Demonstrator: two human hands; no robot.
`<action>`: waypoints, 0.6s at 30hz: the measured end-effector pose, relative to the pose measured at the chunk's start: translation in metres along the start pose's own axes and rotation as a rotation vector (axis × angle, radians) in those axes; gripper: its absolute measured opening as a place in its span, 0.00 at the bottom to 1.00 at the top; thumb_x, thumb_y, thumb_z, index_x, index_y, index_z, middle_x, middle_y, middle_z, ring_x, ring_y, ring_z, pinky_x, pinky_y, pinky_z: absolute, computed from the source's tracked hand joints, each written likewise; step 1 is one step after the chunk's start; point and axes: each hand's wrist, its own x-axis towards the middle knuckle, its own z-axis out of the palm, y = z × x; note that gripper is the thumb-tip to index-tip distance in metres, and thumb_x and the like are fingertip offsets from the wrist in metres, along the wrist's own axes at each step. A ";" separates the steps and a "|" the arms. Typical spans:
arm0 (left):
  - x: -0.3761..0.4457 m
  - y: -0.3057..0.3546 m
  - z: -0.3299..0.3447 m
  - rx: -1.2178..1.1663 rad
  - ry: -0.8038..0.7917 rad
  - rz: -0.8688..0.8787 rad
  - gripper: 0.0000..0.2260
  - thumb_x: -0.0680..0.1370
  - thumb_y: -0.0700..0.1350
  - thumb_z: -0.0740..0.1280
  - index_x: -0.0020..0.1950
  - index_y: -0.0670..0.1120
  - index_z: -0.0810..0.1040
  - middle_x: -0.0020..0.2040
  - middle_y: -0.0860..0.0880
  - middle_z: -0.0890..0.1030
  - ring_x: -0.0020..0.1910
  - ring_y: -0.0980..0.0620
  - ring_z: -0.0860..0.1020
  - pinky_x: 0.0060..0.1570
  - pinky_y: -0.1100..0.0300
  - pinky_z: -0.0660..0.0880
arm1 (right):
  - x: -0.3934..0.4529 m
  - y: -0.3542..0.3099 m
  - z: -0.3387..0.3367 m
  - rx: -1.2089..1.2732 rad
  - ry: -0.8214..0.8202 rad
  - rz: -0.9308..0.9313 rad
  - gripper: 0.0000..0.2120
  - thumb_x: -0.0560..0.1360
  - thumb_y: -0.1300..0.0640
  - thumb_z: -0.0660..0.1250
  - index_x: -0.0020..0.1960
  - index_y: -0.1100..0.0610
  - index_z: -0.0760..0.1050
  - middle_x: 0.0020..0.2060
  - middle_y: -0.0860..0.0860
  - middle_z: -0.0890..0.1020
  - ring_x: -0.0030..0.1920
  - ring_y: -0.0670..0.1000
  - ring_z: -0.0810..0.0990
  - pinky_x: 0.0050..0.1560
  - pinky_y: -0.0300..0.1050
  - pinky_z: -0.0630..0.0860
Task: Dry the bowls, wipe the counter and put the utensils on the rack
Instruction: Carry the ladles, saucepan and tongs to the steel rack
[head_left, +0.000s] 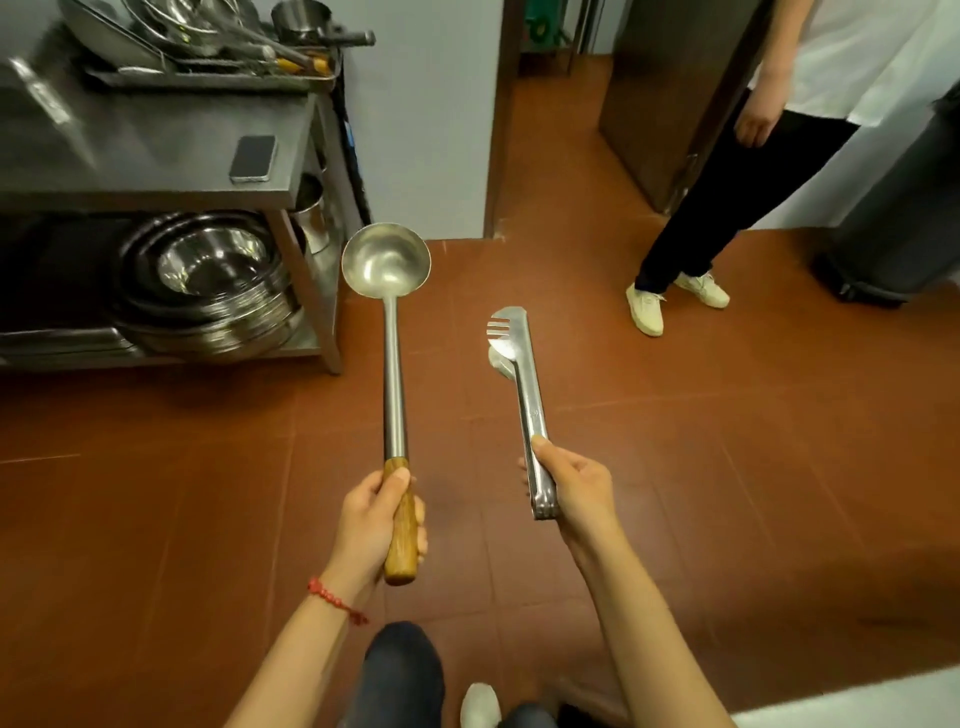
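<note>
My left hand (376, 525) grips the wooden handle of a long steel ladle (387, 265), whose bowl points up and away over the floor. My right hand (571, 488) holds a pair of steel tongs (519, 364) by the hinge end, tips pointing away. Both are held above the red tiled floor. At the upper left stands a steel counter (156, 150). At its back sits a tray rack (208, 78) piled with pans and utensils. Stacked steel bowls (213, 280) rest on the shelf under the counter.
A phone (253, 158) lies on the counter near its right edge. Another person (753, 171) stands at the right, near a doorway. A dark bin (893, 218) is at the far right. A steel cup (311, 213) hangs beside the counter leg.
</note>
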 end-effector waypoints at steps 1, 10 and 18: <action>0.016 0.009 -0.001 -0.004 0.007 0.004 0.07 0.79 0.42 0.58 0.44 0.40 0.70 0.22 0.48 0.74 0.16 0.50 0.71 0.16 0.65 0.70 | 0.017 -0.006 0.009 0.002 -0.005 0.002 0.13 0.71 0.55 0.69 0.29 0.54 0.83 0.26 0.50 0.81 0.27 0.47 0.77 0.26 0.36 0.73; 0.192 0.109 -0.016 0.009 -0.009 0.019 0.08 0.79 0.42 0.58 0.43 0.40 0.70 0.22 0.47 0.75 0.16 0.50 0.71 0.15 0.64 0.69 | 0.177 -0.080 0.114 0.015 -0.025 -0.017 0.11 0.71 0.53 0.70 0.32 0.52 0.84 0.28 0.50 0.84 0.26 0.45 0.79 0.25 0.35 0.73; 0.329 0.205 -0.011 0.028 -0.035 0.047 0.08 0.79 0.43 0.58 0.43 0.39 0.70 0.23 0.46 0.74 0.16 0.49 0.71 0.15 0.63 0.70 | 0.301 -0.157 0.186 0.019 -0.041 -0.022 0.09 0.70 0.51 0.70 0.33 0.50 0.84 0.29 0.50 0.84 0.29 0.45 0.79 0.28 0.37 0.75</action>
